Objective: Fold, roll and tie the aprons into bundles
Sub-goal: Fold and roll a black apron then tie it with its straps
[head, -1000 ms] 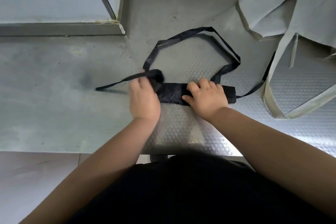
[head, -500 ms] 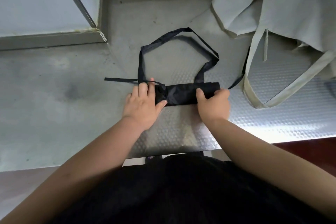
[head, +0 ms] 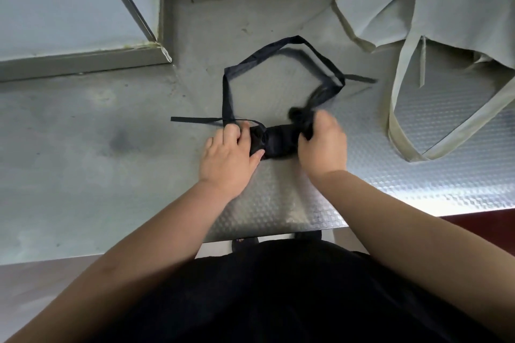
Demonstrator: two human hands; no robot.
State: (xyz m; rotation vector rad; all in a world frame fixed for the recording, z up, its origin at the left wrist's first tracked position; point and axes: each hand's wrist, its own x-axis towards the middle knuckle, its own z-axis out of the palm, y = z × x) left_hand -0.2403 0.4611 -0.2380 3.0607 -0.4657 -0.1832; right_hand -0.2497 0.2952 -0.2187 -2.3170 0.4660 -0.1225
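A black apron (head: 278, 140) lies rolled into a short bundle on the metal table (head: 418, 184). My left hand (head: 228, 156) presses down on its left end, fingers over the roll. My right hand (head: 323, 142) grips the right end, which is folded up and inward and looks blurred. The black neck strap (head: 281, 46) loops away behind the roll. One tie (head: 195, 120) trails left, and another tie end (head: 359, 78) points right.
A pale grey apron (head: 434, 8) with long straps lies heaped at the back right, close to the black tie end. A raised metal ledge (head: 83, 58) runs along the back left. The table's front edge (head: 278, 234) is near my body.
My right hand has lifted the roll's right end and folded it toward the middle, making the bundle shorter. The right tie has swung up behind it. My left hand has stayed on the left end.
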